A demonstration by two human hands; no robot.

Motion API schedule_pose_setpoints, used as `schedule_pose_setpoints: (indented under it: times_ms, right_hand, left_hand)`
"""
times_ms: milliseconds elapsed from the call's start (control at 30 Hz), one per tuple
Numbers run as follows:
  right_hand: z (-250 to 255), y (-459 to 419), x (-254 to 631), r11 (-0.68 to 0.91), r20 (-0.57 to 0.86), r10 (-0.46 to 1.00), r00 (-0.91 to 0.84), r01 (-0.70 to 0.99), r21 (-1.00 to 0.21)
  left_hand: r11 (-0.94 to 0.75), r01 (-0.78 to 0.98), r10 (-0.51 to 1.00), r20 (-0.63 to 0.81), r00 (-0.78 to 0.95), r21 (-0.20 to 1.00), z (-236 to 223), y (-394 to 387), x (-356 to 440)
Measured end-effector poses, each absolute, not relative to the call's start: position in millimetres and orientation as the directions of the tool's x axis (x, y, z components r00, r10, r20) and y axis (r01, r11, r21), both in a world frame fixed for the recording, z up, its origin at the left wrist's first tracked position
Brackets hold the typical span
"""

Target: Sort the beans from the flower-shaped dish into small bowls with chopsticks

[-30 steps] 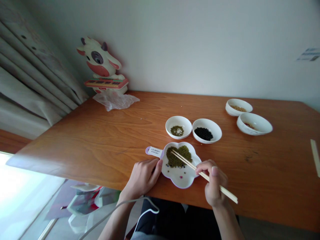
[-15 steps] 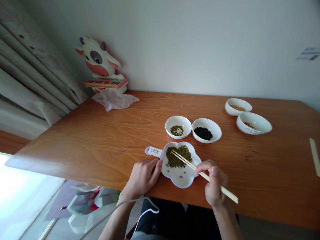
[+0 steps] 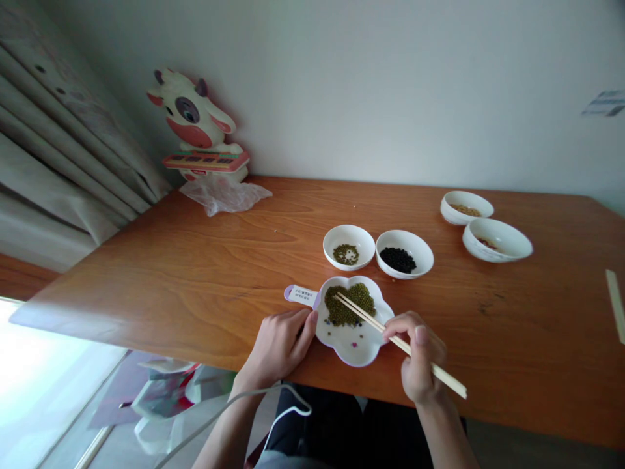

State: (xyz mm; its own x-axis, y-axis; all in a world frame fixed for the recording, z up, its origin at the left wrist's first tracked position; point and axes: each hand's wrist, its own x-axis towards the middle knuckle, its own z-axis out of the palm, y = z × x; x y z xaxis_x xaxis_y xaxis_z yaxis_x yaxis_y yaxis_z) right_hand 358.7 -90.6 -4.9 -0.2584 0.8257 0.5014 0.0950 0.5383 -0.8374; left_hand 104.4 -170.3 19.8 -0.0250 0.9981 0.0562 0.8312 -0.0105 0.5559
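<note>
Right hand [image 3: 422, 359] closed on chopsticks [image 3: 374, 324]; left hand [image 3: 280, 342] curled at dish [image 3: 359, 355], grip unclear.
Bowls [image 3: 349, 235] behind; toy [image 3: 198, 130] near counter's [image 3: 195, 273] back-left corner.

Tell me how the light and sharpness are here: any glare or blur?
Head view: glare whitens the lower left corner, and the wooden table has a pale sheen at its left end; head view: the chopsticks look fairly clear; head view: the wall paper at right looks smeared, its print unreadable.
</note>
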Motion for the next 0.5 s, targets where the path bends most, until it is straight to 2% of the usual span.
schedule_pose_setpoints:
  times_ms: [500]
  right_hand:
    - [0.7, -92.2, 355.5, 0.511, 0.458, 0.831, -0.317, 0.107, -0.853]
  left_hand:
    - [0.000, 0.830, 0.997, 0.064, -0.043, 0.557, 20.0, -170.3, 105.0]
